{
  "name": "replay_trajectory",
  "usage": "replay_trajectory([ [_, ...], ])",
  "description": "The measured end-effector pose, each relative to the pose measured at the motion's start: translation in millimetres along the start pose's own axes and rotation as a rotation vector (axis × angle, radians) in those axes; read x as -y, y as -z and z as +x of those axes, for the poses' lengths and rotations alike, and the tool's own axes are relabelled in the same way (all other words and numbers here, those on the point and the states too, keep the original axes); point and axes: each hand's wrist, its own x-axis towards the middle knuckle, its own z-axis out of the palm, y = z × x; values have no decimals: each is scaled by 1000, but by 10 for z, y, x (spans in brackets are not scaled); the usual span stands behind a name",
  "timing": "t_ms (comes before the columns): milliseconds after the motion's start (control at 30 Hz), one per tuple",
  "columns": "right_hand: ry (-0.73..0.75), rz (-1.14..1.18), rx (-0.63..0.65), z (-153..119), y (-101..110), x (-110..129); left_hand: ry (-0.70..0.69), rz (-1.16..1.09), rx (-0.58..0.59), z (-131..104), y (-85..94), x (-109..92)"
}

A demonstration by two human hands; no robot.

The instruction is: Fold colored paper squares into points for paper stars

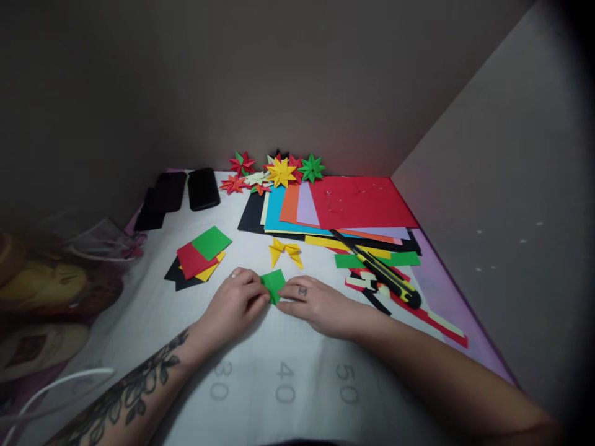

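A small green sheet of paper [273, 282], showing crease lines, lies between my hands on the white mat. My left hand [239, 300] is closed on its left edge, fingers bent and thumb near the paper. On the right edge my right hand [316, 305] has its fingers drawn together, tips pressing the paper. Just beyond the green paper sit two folded yellow paper pieces [285, 252]. To the left is a fan of cut paper squares [199, 255] in green, red, yellow and black.
A yellow and black box cutter [388, 275] rests over paper strips [432, 321] at the right. Behind are stacked coloured sheets [367, 201], folded paper stars [281, 173] and a black phone-like object [203, 189]. A white cable [60, 376] curves at lower left. Walls bound the back and right.
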Motion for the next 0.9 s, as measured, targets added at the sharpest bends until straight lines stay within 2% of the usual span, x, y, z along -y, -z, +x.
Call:
replay_trajectory([
  [233, -3, -24, 31, -1, 10, -11, 120, 34, 30, 76, -13, -11],
  [600, -8, 69, -30, -15, -32, -33, 129, 128, 32, 102, -49, -48],
  [900, 4, -84, 79, 13, 8, -9, 139, 136, 24, 107, -69, -47],
])
